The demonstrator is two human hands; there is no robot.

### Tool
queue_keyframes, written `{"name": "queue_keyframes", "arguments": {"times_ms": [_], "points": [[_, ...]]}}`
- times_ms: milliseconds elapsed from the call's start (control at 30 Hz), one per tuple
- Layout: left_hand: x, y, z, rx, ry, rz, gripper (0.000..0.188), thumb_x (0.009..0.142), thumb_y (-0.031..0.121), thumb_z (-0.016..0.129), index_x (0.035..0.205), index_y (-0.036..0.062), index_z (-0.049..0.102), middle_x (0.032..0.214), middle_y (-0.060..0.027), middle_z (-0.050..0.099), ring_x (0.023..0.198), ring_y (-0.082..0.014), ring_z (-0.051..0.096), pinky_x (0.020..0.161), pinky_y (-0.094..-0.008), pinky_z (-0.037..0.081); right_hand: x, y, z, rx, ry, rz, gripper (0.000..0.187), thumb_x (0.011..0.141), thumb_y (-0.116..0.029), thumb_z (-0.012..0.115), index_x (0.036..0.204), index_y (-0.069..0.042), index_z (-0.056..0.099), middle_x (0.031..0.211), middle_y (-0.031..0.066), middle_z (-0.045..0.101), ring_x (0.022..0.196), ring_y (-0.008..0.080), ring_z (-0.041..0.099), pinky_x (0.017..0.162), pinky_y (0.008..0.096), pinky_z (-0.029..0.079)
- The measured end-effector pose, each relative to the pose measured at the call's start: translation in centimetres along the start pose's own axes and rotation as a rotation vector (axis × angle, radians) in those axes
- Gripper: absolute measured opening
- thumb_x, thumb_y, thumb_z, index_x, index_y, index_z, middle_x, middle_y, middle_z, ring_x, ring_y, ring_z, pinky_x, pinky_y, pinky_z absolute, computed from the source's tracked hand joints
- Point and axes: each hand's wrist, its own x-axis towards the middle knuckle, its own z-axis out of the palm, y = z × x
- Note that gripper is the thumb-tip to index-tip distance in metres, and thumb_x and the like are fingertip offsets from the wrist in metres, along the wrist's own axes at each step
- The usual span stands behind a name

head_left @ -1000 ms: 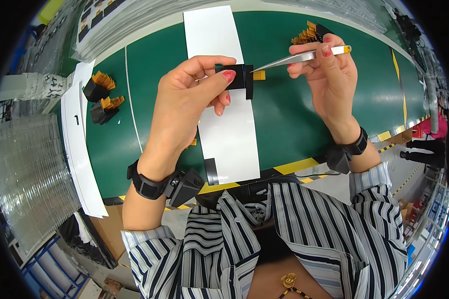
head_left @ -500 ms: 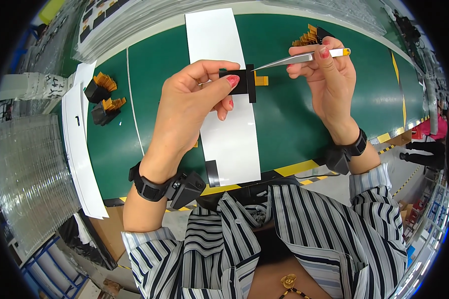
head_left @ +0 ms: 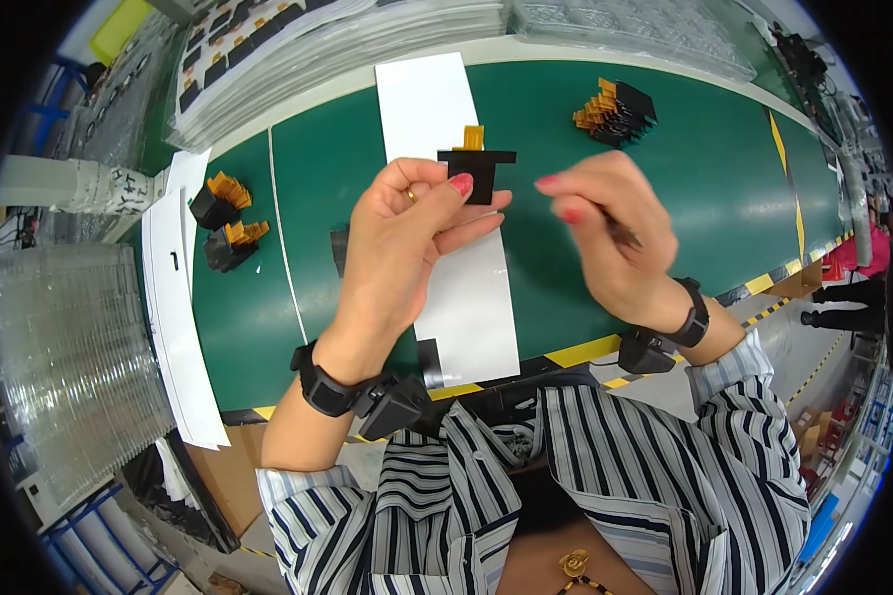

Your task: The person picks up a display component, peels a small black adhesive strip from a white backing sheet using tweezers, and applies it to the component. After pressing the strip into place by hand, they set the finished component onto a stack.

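My left hand (head_left: 402,233) pinches a flat black part (head_left: 474,180) between thumb and fingers. This part has a wider black bar across its far end, and a short amber ribbon cable (head_left: 474,137) sticks out beyond it. Below it lies a long white sheet (head_left: 471,297) on the green table. Slightly blurred, my right hand (head_left: 620,233) is held to the right of the part and apart from it, fingers curled in. No tweezers show in it now; whatever the curled fingers hold is hidden.
A stack of similar black parts with amber cables (head_left: 620,114) stands at the far right of the green table (head_left: 724,208). Two smaller stacks (head_left: 218,203) sit at the left. A dark piece (head_left: 339,253) lies beside my left wrist. Clear plastic trays (head_left: 337,69) are piled along the far edge.
My left hand has turned the black part so its amber cable points away instead of right. My right hand has drawn down and curled, and the tweezers seen in it are out of sight.
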Motion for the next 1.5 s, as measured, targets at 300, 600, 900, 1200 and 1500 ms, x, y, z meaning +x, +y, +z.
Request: {"name": "queue_keyframes", "arguments": {"times_ms": [300,600,900,1200,1500], "points": [[-0.5,-1.3,0.9,0.093,-0.080,0.063,0.006,0.083,0.000,0.049,0.082,0.0057,0.046,0.080,-0.0051,0.058,0.085,-0.0243,0.061,0.077,-0.0374,0.052,-0.4,0.0,1.6,0.137,0.044,0.289,0.012,0.078,0.004,0.057,0.089,0.002,0.059,0.080,0.0047,0.053,0.058,0.0055,0.042,0.046,0.0176,0.030],[-1.1,-1.0,1.2,0.719,0.075,0.523,0.012,0.075,0.002,0.063,0.082,0.0007,0.054,0.082,-0.0047,0.057,0.077,-0.0124,0.056,0.071,-0.0237,0.046,-0.6,-0.1,1.5,0.215,0.056,0.379,0.007,0.078,0.002,0.058,0.085,0.003,0.058,0.078,0.0035,0.052,0.057,0.0033,0.040,0.045,0.0171,0.029],[-1.0,-1.1,1.0,0.889,0.076,0.584,0.010,0.071,0.006,0.067,0.078,0.0030,0.062,0.076,-0.0017,0.058,0.072,-0.0102,0.051,0.067,-0.0220,0.041,-0.7,-0.2,1.4,0.151,-0.003,0.244,0.006,0.078,0.002,0.058,0.084,0.002,0.057,0.077,0.0027,0.052,0.057,0.0024,0.040,0.045,0.0174,0.029],[-1.3,-1.3,1.1,0.667,0.030,0.361,0.009,0.075,0.006,0.064,0.082,0.0010,0.063,0.075,0.0001,0.060,0.075,-0.0059,0.051,0.069,-0.0202,0.041,-0.3,-0.5,0.9,0.168,-0.104,0.319,0.009,0.080,-0.001,0.056,0.088,0.001,0.055,0.080,0.0055,0.054,0.058,0.0062,0.043,0.047,0.0189,0.032],[-1.3,-0.7,1.2,0.496,0.009,0.281,0.024,0.080,0.002,0.057,0.104,0.0014,0.056,0.080,-0.0008,0.059,0.076,-0.0068,0.052,0.074,-0.0203,0.041,3.3,5.0,-6.3,-0.393,0.080,0.043,0.013,0.086,-0.005,0.046,0.086,0.001,0.057,0.079,0.0066,0.057,0.071,0.0140,0.050,0.066,0.0248,0.041]]}}
